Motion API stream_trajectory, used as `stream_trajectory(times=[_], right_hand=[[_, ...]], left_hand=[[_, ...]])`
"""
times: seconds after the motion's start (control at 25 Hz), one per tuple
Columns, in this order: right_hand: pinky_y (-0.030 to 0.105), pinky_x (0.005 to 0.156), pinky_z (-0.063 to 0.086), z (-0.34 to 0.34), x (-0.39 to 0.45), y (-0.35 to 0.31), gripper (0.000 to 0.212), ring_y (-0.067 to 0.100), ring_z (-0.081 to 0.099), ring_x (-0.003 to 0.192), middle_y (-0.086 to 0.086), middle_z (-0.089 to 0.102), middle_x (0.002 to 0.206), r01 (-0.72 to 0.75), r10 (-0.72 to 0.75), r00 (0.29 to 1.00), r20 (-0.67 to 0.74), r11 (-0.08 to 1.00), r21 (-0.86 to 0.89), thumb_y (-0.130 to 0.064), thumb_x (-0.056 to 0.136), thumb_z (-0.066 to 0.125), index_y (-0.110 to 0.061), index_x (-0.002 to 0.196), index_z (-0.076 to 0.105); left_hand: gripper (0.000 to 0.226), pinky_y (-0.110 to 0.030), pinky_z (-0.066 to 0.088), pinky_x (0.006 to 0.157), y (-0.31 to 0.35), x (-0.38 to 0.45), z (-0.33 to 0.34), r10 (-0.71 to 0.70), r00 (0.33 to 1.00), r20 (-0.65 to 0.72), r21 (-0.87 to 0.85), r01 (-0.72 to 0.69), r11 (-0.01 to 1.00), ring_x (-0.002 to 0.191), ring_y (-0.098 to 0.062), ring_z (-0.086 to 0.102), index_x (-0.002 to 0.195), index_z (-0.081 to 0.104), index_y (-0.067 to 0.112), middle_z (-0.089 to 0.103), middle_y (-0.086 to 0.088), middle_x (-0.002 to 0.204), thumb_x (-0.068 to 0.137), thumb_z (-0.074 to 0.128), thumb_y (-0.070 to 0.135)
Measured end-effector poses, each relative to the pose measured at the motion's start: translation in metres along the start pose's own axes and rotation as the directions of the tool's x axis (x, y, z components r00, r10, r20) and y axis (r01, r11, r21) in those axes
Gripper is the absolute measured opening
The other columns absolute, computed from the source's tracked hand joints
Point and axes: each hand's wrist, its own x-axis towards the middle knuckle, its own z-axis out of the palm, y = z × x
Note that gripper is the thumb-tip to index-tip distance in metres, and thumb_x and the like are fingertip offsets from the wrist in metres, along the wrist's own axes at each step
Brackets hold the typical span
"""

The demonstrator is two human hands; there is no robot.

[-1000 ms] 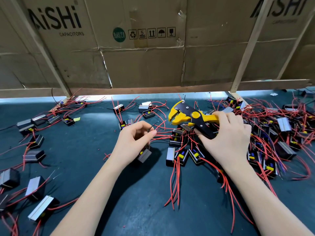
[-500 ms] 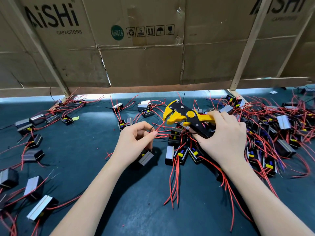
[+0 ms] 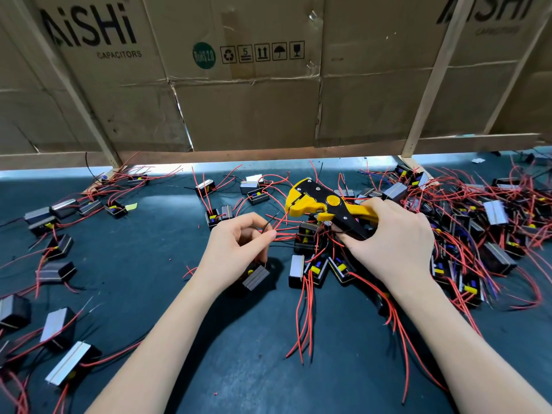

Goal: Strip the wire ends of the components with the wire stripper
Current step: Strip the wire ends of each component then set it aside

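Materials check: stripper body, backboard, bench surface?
Wire stripper: looks like moulded yellow plastic over black, likely metal, plates with visible rivets. Backboard: corrugated cardboard, printed, creased, matte brown. Bench surface: dark teal matte mat, probably rubber or felt; unclear.

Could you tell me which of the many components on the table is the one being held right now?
The component hanging under the left hand, whose fingers pinch its wires. All the others lie loose on the table; the right hand grips the wire stripper.

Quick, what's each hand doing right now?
Left hand: pinches thin wires of a small component.
Right hand: grips the handles of the yellow wire stripper.
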Motion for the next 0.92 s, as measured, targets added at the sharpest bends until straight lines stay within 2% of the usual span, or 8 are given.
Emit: stream_trajectory(times=[0.08,0.16,0.32,0.44,0.52,0.6,0.72,0.92], right_hand=[[0.03,0.058,0.035,-0.002,0.0,0.0,0.038,0.034,0.064,0.065,0.005,0.068,0.068,-0.022,0.022,1.0,-0.005,1.0,-0.008,-0.047,0.061,0.086,-0.017,0.079,0.071],[0.029,0.058,0.031,-0.002,-0.001,-0.001,0.036,0.035,0.063,0.064,0.007,0.067,0.067,-0.023,0.023,0.999,-0.03,1.0,-0.001,-0.046,0.062,0.081,-0.016,0.079,0.071],[0.039,0.079,0.033,0.002,-0.002,0.001,0.056,0.03,0.058,0.09,0.005,0.064,0.096,0.058,-0.066,0.992,-0.108,0.995,-0.076,-0.056,0.069,0.066,-0.016,0.107,0.067],[0.04,0.082,0.033,0.004,-0.001,0.005,0.06,0.03,0.056,0.095,0.003,0.063,0.102,0.024,-0.03,0.992,-0.126,0.999,-0.046,-0.064,0.074,0.058,-0.018,0.112,0.066],[0.041,0.083,0.035,0.003,0.0,0.009,0.058,0.029,0.057,0.098,0.002,0.064,0.104,-0.011,0.011,0.991,-0.137,1.0,0.0,-0.063,0.074,0.065,-0.019,0.112,0.066],[0.041,0.083,0.036,0.002,0.0,0.01,0.058,0.028,0.057,0.101,0.002,0.065,0.106,-0.041,0.047,0.989,-0.143,0.998,0.047,-0.061,0.073,0.072,-0.02,0.112,0.065],[0.041,0.083,0.038,0.0,0.001,0.005,0.058,0.026,0.058,0.101,-0.001,0.065,0.104,-0.068,0.077,0.992,-0.098,0.994,0.09,-0.063,0.072,0.073,-0.021,0.111,0.065],[0.047,0.085,0.05,-0.009,0.005,0.008,0.044,0.016,0.066,0.08,-0.013,0.068,0.079,-0.236,0.251,0.968,0.011,0.892,0.386,-0.067,0.069,0.073,-0.029,0.091,0.066]], left_hand=[[0.014,-0.02,0.042,0.056,0.0,0.0,0.0,0.0,1.0,0.009,0.007,0.0,1.0,0.051,-0.015,0.048,0.078,0.064,0.016,0.059,0.001,0.049,0.091,0.067,0.014],[0.016,-0.023,0.043,0.057,-0.001,0.0,0.0,-0.003,1.0,0.014,0.024,0.003,1.0,0.052,-0.017,0.049,0.076,0.064,0.02,0.059,0.001,0.049,0.092,0.067,0.016],[0.011,-0.018,0.042,0.061,0.0,-0.001,-0.003,0.052,0.999,-0.004,0.153,-0.051,0.987,0.057,-0.007,0.052,0.08,0.065,0.024,0.063,0.006,0.063,0.087,0.073,0.024],[0.022,-0.016,0.042,0.065,-0.003,-0.001,-0.012,0.128,0.991,0.049,0.388,-0.137,0.911,0.067,-0.009,0.053,0.088,0.066,0.025,0.063,0.01,0.078,0.076,0.082,0.034],[0.019,-0.02,0.04,0.059,-0.004,-0.001,-0.014,0.105,0.987,0.126,0.442,-0.15,0.884,0.059,-0.011,0.049,0.086,0.064,0.027,0.061,0.008,0.068,0.078,0.081,0.033],[0.017,-0.015,0.035,0.054,-0.005,0.0,-0.013,0.092,0.984,0.155,0.435,-0.152,0.887,0.053,-0.007,0.045,0.084,0.063,0.028,0.059,0.004,0.061,0.08,0.079,0.03],[0.017,-0.013,0.034,0.053,-0.006,0.001,-0.01,0.089,0.982,0.169,0.439,-0.156,0.885,0.052,-0.006,0.046,0.081,0.061,0.027,0.059,0.001,0.06,0.081,0.078,0.03],[0.019,-0.017,0.036,0.054,-0.011,0.002,-0.013,0.051,0.992,0.116,0.527,-0.105,0.843,0.053,-0.004,0.047,0.076,0.061,0.023,0.057,0.009,0.056,0.081,0.077,0.032]])
